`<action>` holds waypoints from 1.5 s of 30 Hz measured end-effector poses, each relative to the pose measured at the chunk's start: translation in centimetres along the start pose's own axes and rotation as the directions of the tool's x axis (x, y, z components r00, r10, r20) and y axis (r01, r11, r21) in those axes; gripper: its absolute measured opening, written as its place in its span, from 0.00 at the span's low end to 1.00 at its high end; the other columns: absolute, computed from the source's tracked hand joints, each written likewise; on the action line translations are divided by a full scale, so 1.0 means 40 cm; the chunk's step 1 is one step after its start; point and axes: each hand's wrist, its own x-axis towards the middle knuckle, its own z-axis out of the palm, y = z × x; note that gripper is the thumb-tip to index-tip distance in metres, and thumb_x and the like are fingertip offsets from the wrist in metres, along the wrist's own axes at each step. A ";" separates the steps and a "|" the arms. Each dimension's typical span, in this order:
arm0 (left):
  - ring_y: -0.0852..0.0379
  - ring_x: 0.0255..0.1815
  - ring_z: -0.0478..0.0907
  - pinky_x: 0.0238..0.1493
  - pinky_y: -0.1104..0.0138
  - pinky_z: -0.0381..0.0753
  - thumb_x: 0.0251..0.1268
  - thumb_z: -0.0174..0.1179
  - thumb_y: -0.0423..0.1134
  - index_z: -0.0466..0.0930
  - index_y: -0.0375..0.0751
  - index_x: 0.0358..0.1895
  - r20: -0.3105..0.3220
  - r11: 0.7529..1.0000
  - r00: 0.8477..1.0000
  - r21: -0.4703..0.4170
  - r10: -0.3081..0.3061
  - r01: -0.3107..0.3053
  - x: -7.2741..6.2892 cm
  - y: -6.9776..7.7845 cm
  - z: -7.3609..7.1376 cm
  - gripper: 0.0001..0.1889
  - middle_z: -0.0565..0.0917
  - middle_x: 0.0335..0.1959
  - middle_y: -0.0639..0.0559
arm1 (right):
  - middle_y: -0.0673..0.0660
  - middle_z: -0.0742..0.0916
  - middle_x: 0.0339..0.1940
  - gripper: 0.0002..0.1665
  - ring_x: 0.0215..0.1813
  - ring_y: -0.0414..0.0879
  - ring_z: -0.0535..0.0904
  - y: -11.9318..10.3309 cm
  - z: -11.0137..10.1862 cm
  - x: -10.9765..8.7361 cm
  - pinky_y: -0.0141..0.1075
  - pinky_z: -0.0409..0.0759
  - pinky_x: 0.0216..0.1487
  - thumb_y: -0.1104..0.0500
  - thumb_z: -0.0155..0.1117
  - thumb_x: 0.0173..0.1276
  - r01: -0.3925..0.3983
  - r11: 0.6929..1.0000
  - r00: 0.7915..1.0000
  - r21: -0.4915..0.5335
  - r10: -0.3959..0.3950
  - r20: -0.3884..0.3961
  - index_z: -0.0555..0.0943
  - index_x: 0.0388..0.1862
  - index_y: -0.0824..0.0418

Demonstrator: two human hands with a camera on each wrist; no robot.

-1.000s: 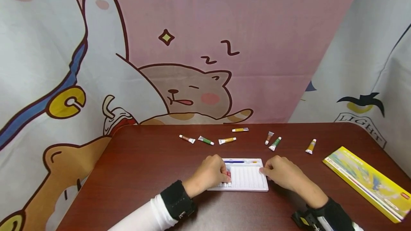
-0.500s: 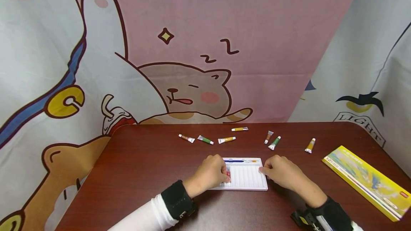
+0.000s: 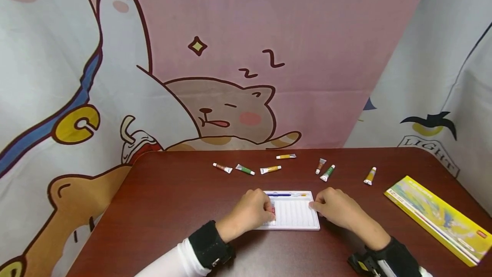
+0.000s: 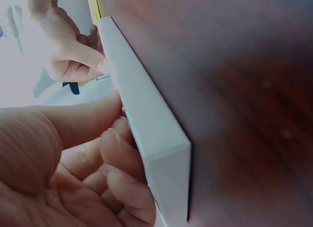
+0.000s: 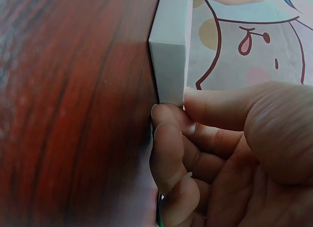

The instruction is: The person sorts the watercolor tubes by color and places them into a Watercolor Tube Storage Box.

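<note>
A white plastic tray (image 3: 294,228) with ridged slots lies on the table, a blue-handled paintbrush (image 3: 284,195) along its far side. My left hand (image 3: 251,209) is over the tray's left part, with thumb and fingers at a small red paint tube (image 3: 273,210) in a slot; the hand covers most of the slots there. In the left wrist view, the curled fingers lie beside the tray's side wall (image 4: 139,97), and the fingertips' hold on the tube is hidden. At the tray's right edge my right hand (image 3: 338,207) pinches the rim between thumb and forefinger, plain in the right wrist view.
Behind the tray lie several paint tubes, among them a brown one (image 3: 223,167), a green one (image 3: 245,169) and a yellow one (image 3: 270,169). Farther right are another green tube (image 3: 327,173) and an orange-yellow tube (image 3: 370,176). A yellow flat box (image 3: 438,221) lies near the table's right edge.
Both hands keep nearly the same places on the tray and the tube. Only a slight shift of the head view shows.
</note>
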 end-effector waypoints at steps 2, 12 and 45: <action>0.64 0.18 0.65 0.21 0.69 0.63 0.60 0.75 0.34 0.79 0.48 0.17 -0.026 1.000 1.000 0.009 0.000 0.000 -0.005 -0.002 -0.005 0.17 0.72 0.13 0.63 | 0.48 0.76 0.14 0.21 0.18 0.42 0.71 0.000 0.002 -0.001 0.36 0.66 0.22 0.56 0.71 0.72 0.005 1.000 1.000 0.005 -0.005 -0.002 0.77 0.18 0.54; 0.61 0.30 0.77 0.33 0.62 0.77 0.70 0.68 0.33 0.88 0.41 0.43 -0.166 0.987 0.977 0.109 0.132 -0.115 0.017 -0.061 -0.109 0.03 0.85 0.33 0.56 | 0.48 0.76 0.13 0.21 0.18 0.42 0.72 -0.001 0.005 -0.002 0.36 0.66 0.21 0.57 0.71 0.72 -0.006 1.000 1.000 0.012 0.006 0.006 0.77 0.18 0.54; 0.43 0.40 0.82 0.40 0.52 0.78 0.57 0.71 0.24 0.90 0.40 0.35 -0.096 0.793 0.962 0.591 0.254 -0.150 0.134 -0.331 -0.243 0.07 0.83 0.32 0.48 | 0.48 0.76 0.13 0.21 0.17 0.41 0.71 -0.004 -0.002 -0.002 0.35 0.65 0.21 0.57 0.71 0.72 -0.019 1.000 1.000 0.010 0.019 0.001 0.79 0.17 0.54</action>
